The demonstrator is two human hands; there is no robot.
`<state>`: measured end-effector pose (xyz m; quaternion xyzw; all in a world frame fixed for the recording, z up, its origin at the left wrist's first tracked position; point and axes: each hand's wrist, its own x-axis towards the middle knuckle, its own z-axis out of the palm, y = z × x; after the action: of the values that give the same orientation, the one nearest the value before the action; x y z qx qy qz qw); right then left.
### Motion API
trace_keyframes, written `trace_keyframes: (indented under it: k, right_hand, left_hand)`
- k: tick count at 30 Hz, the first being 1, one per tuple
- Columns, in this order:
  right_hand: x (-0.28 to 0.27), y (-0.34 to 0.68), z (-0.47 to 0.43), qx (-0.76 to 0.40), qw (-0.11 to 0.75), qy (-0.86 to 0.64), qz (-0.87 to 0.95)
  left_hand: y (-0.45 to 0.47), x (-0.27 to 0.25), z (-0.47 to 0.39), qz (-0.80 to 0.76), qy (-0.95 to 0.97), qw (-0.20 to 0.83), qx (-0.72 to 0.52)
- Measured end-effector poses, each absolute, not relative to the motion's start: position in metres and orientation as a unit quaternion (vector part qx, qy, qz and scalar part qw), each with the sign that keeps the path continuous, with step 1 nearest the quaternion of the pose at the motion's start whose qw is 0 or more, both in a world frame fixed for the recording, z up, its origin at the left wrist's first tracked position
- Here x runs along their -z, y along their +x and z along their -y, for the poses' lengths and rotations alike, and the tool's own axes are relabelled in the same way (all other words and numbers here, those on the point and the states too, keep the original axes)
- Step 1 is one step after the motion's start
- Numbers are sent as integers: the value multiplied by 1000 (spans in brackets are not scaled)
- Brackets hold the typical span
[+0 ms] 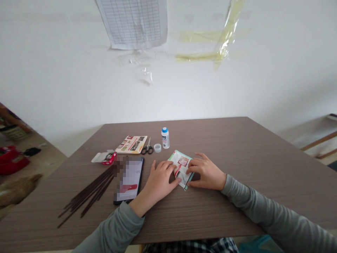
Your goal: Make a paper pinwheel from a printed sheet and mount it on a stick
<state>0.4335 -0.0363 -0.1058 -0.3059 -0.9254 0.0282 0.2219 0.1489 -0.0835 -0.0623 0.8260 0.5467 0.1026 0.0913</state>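
A small folded piece of printed paper (183, 161), white with a green edge and red patches, lies on the table in front of me. From the left, my left hand (161, 178) holds its edge, with fingertips on the upper side and the thumb near the lower corner. My right hand (206, 172) grips the right edge between thumb and curled fingers, its outer fingers lifted. The fingertips cover part of the print. Just beyond the paper stand a white glue bottle (165, 138) with a blue cap and a clear round lid or ring (157, 148).
Black-handled scissors (147, 149) lie beside a stack of printed paper (131, 144). Nearer on the left are an opened red-and-white box (108, 157), several thin dark sticks (91, 189) and a phone (130, 180). The brown table (237, 140) meets a white wall at the back.
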Motion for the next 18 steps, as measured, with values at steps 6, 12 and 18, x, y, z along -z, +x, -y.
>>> trace_keyframes:
  k: [6, 12, 18]
  right_hand:
    - [110, 434, 31, -18, 226, -294, 929]
    - [111, 434, 34, -20, 241, -298, 924]
    - [112, 432, 35, -21, 247, -300, 921]
  left_hand:
    - [151, 62, 85, -544, 828, 94, -101]
    - [151, 59, 86, -546, 825, 96, -106]
    - [152, 60, 84, -550, 821, 113, -103]
